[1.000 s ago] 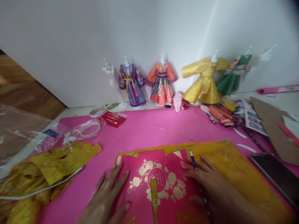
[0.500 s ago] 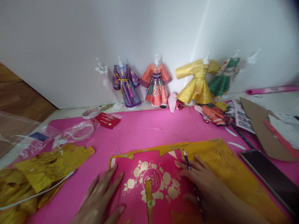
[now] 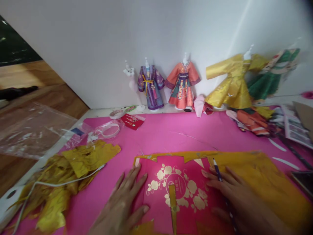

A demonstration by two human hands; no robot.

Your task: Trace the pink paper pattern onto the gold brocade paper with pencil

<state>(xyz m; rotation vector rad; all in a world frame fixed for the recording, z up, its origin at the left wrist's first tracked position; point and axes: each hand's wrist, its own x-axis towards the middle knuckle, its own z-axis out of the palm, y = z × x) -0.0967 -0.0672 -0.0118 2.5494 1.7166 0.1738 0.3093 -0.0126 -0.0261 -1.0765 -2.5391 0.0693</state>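
A red card template (image 3: pixel 156 215) with gold flowers and a narrow slot lies on mustard-yellow patterned fabric (image 3: pixel 259 173). My left hand (image 3: pixel 122 202) rests flat on the template's left side, fingers spread. On its right side my right hand (image 3: pixel 242 199) presses with the fingertips while holding a dark, white-dotted pencil (image 3: pixel 218 171) between the fingers, point away from me. Yellow fabric shows through the slot and beyond the notched far edge. The near part of the template runs out of view.
Behind stand doll forms in purple (image 3: pixel 151 88), orange (image 3: pixel 184 85), yellow (image 3: pixel 232 83) and green robes (image 3: pixel 274 75). Yellow scraps (image 3: pixel 90 160) with a white cable (image 3: pixel 66 184) lie left, near a tape roll (image 3: pixel 117 113) and red packet (image 3: pixel 134 121). A dark phone (image 3: pixel 303 182) is right.
The view has turned left, so the scene sits farther right and more wooden floor shows. Both hands stay on the template, and the pencil remains in my right hand.
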